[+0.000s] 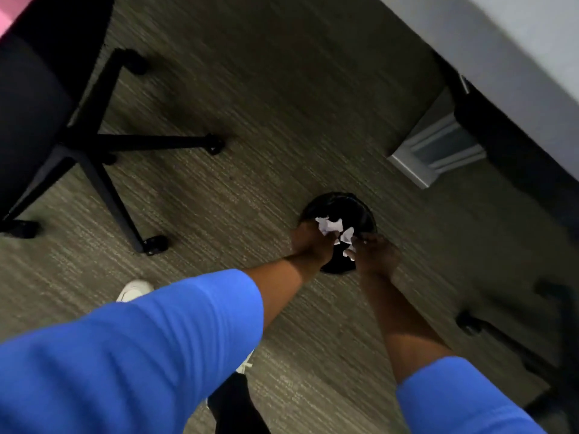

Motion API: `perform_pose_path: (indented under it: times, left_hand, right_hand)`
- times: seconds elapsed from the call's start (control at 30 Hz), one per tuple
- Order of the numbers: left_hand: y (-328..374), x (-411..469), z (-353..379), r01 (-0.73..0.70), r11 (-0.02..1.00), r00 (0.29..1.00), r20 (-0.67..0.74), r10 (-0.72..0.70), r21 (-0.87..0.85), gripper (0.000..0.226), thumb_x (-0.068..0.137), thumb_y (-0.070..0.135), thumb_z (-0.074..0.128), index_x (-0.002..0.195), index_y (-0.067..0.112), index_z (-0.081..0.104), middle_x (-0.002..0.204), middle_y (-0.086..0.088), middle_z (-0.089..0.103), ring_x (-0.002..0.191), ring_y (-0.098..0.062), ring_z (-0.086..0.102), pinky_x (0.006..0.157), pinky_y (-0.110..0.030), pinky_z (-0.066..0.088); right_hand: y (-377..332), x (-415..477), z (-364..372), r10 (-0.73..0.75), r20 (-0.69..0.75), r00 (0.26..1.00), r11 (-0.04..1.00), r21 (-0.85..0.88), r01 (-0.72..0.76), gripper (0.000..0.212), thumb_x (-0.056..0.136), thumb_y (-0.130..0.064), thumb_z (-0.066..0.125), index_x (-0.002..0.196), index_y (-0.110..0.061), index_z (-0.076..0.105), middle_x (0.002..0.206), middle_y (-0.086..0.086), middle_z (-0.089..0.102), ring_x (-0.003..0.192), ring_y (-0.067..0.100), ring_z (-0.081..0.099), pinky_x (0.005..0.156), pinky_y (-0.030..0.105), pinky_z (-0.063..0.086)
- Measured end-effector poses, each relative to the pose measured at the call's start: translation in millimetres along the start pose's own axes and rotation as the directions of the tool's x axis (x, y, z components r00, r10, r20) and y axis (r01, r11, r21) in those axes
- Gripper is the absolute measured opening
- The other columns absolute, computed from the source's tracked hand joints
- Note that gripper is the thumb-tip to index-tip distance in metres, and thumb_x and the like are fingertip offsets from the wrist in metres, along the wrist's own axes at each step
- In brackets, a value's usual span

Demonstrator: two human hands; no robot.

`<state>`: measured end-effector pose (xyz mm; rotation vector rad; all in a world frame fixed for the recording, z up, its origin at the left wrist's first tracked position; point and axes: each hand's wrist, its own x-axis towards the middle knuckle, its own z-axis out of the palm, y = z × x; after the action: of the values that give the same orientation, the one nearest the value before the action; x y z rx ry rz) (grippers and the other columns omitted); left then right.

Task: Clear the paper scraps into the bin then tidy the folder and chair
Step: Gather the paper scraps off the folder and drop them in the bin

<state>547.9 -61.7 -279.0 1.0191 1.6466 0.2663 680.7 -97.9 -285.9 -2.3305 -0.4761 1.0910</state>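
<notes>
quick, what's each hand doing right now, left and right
Left hand: closed on paper scraps, over the black bin.
Right hand: closed on paper scraps too, over the same bin.

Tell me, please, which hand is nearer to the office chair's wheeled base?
The left hand. It holds paper scraps over the bin's near-left rim, on the side facing the chair base. The right hand is at the bin's near-right rim, farther from the chair.
</notes>
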Motion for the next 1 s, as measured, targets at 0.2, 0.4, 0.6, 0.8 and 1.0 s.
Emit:
perform_pose_path:
  times: [0.2, 0.4, 0.6, 0.8, 1.0]
  left_hand:
    - [-6.1, 26.4, 20.3, 0.192, 0.953, 0.943, 0.314, -0.113, -0.233, 0.066, 0.103, 0.018, 0.065, 0.163, 0.013, 0.037, 0.16, -0.017, 0.051, 0.143, -0.039, 0.056, 0.107, -0.052, 0.056]
    - [-15.7, 22.0, 7.6, 0.211, 0.945, 0.928, 0.356, -0.114, -0.248, 0.074, 0.104, 0.011, 0.058, 0.168, 0.022, 0.024, 0.166, -0.012, 0.042, 0.147, -0.038, 0.05, 0.116, -0.054, 0.051]
    - [-25.2, -30.8, -55.8, -0.197, 0.91, 0.927, 0.373, 0.051, 0.364, 0.035, 0.105, 0.03, 0.055, 0.118, 0.008, 0.077, 0.129, -0.017, 0.074, 0.122, -0.035, 0.068, 0.099, -0.037, 0.054]
    - [-32.7, -89.9, -125.9, -0.044, 0.939, 0.985, 0.173, -0.016, 0.34, 0.021, 0.096, 0.019, 0.063, 0.107, 0.01, 0.079, 0.115, -0.01, 0.08, 0.112, -0.028, 0.074, 0.089, -0.029, 0.054]
    - [-26.2, -116.2, -227.4, 0.03, 0.982, 0.994, -0.112, -0.009, 0.186, 0.011, 0.098, 0.017, 0.066, 0.089, 0.021, 0.073, 0.097, 0.003, 0.075, 0.089, -0.008, 0.066, 0.072, -0.007, 0.038]
  right_hand:
    - [4.1, 16.5, 0.0, 0.058, 0.075, 0.995, 0.978, 0.195, -0.072, 0.03, 0.102, 0.0, 0.052, 0.128, -0.014, 0.055, 0.105, 0.013, 0.068, 0.089, 0.032, 0.073, 0.086, 0.051, 0.065]
    - [-1.1, -2.3, -0.4, -0.047, -0.079, 0.996, 0.987, 0.152, 0.058, 0.027, 0.096, 0.012, 0.048, 0.104, -0.005, 0.067, 0.125, 0.027, 0.068, 0.102, 0.033, 0.071, 0.094, 0.061, 0.061]
    - [-12.1, -36.6, -2.5, -0.043, -0.072, 0.996, 0.996, 0.081, 0.049, 0.022, 0.087, 0.012, 0.069, 0.1, -0.005, 0.074, 0.108, 0.027, 0.076, 0.102, 0.047, 0.075, 0.089, 0.059, 0.063]
    - [-42.0, -101.1, 28.8, -0.139, 0.097, 0.986, 0.988, -0.056, 0.145, 0.017, 0.093, 0.001, 0.074, 0.104, -0.012, 0.073, 0.11, 0.02, 0.077, 0.11, 0.041, 0.072, 0.096, 0.063, 0.058]
    - [-119.2, -158.8, 80.8, -0.2, 0.31, 0.929, 0.943, -0.195, 0.269, 0.032, 0.091, -0.004, 0.076, 0.12, -0.016, 0.068, 0.115, 0.016, 0.077, 0.109, 0.034, 0.073, 0.099, 0.038, 0.055]
